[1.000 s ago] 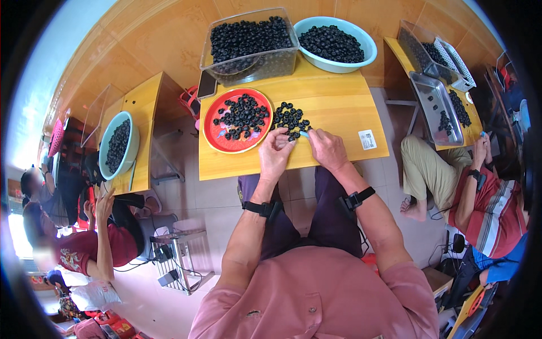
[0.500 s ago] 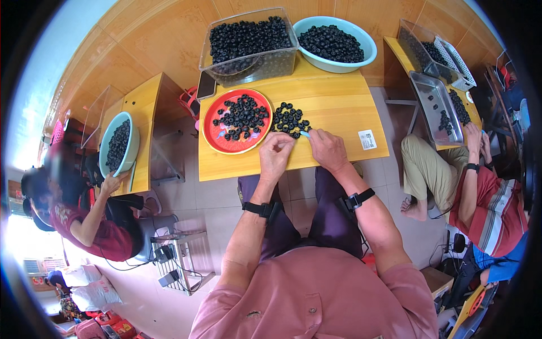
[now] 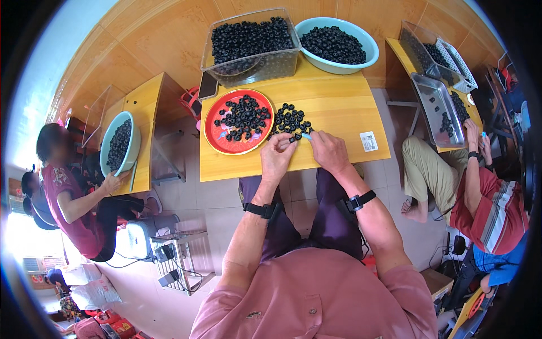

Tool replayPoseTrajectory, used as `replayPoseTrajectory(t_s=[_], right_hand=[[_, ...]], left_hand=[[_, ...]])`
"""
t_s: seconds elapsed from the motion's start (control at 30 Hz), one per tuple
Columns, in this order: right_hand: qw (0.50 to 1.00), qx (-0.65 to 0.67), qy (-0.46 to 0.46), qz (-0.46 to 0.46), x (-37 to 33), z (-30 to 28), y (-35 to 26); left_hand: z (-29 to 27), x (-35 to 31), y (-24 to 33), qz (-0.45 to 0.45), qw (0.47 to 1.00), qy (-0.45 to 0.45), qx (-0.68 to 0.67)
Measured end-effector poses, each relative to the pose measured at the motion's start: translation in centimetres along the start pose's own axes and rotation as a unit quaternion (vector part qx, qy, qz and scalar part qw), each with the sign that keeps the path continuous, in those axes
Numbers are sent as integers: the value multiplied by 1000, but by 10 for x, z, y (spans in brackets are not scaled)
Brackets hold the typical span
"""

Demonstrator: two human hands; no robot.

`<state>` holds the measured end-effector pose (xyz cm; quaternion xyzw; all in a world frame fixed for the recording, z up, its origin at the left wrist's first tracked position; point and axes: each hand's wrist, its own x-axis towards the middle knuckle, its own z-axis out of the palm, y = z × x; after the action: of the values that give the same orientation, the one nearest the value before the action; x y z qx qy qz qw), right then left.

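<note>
Left hand (image 3: 276, 157): thumb and fingertips drawn together at the near edge of the loose black rings (image 3: 290, 117) on the counter (image 3: 341, 107), a little tighter than a second ago; cannot tell whether a ring is gripped. Right hand (image 3: 330, 151): fingers closed around a light-blue tool (image 3: 306, 135), tip toward the rings, position almost unchanged. The red plate (image 3: 212, 134), just left of the loose rings, holds more; no clear change in either group. Judgement: the same small-piece handling seems to continue, with no ring visibly transferred.
</note>
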<state>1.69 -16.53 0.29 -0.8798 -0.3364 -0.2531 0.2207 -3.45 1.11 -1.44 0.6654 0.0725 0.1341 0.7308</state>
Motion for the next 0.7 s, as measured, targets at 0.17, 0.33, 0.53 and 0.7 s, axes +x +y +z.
replayPoseTrajectory(t_s=[0.17,0.33,0.53,0.7], right_hand=[[1000,8,10,-10,-1,-1,1],[999,18,8,-41,1,-2,-2],[999,7,4,-51,0,-2,-1],[998,3,1,-55,0,-2,-2]], left_hand=[[0,1,-4,50,998,16,23],[-10,5,-15,-14,997,8,74],[-2,3,-6,63,994,26,89],[-3,3,-5,29,999,4,24]])
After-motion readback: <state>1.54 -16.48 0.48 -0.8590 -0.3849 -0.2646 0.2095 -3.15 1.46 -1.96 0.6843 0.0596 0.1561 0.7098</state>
